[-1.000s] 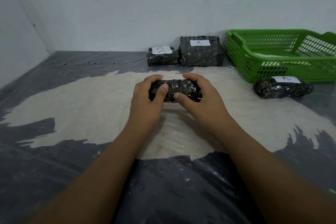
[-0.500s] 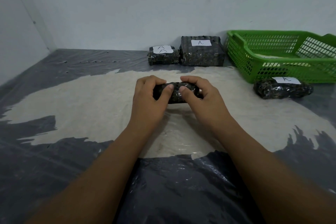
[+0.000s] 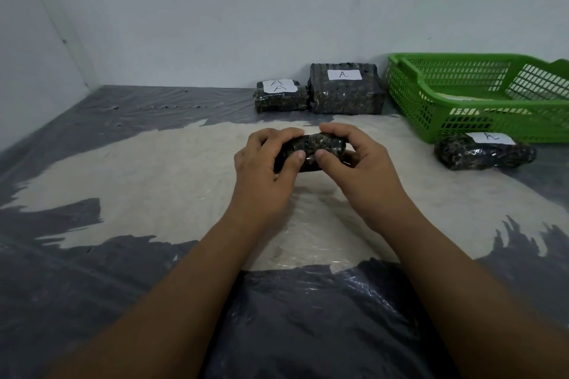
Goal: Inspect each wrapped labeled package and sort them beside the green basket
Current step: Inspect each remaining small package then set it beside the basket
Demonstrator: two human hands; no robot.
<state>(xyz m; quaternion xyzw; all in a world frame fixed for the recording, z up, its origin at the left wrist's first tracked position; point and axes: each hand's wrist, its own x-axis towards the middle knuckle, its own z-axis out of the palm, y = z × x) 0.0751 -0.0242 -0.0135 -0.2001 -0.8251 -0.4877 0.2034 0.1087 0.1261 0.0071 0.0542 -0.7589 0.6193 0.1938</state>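
**Dark wrapped package held in both hands above the plastic-covered floor**

I hold a small dark package wrapped in clear glossy film (image 3: 309,151) in front of me, between both hands. My left hand (image 3: 264,172) closes its grip around the package's left end, fingers curled over the top and thumb pressed against the near side. My right hand (image 3: 358,169) closes its grip on the right end the same way, fingers over the top, thumb on the near face just beside my left thumb. I cannot see a label on this package from here.

Below my hands lies a grey plastic sheet (image 3: 92,286) with a pale, worn patch in its middle.

Against the white wall (image 3: 215,9) sit two more wrapped dark packages, touching side by side: a low small one with a white paper label marked with two letters A (image 3: 280,95), and a taller block with a white label marked A (image 3: 346,89). Just to the right of the taller block stands the green plastic lattice basket (image 3: 431,101). In front of the basket's near wall lies a rounded dark wrapped package with a white label marked A (image 3: 483,152), well apart from my right hand.
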